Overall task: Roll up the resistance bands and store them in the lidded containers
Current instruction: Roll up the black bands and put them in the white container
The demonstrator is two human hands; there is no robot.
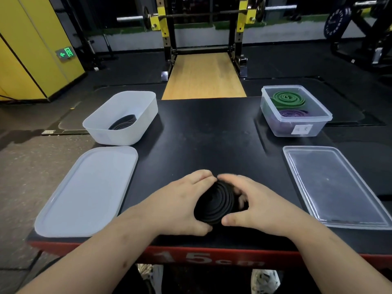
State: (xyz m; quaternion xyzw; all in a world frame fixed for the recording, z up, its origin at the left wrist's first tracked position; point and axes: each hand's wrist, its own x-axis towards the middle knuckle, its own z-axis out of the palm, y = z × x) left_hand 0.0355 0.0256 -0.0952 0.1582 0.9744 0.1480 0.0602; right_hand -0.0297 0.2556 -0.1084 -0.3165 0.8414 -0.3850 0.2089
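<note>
Nearest to you, at the front edge of the black platform (212, 145), the black resistance band (216, 202) sits as a flat spiral coil, tilted up between your two hands. Your left hand (182, 200) cups its left rim, fingers curled over the far side and thumb closing in under the near side. Your right hand (254, 200) mirrors it on the right rim, thumb tip close to the left thumb. Both hands grip the coil, and neither is free. Where the band's loose tail lies cannot be told; it is hidden or lost in the black.

Judged by its look, the band is soft rubber: light, grippy rather than slick, not fragile, but springy, so it is likely to unwind once pressure comes off the outer turn. Hold it by the rim with inward squeeze from opposite sides, not by the centre, which may push out into a cone.

Further out, a frosted lid (89, 192) lies flat to the left and a clear lid (335, 185) to the right, both well apart from the coil. Beyond them, the uncovered frosted container (127, 132) holds a coiled black band (123, 123). The uncovered clear container (275, 124) holds a green band (288, 98) and a purple band (291, 113), both rolled.
</note>
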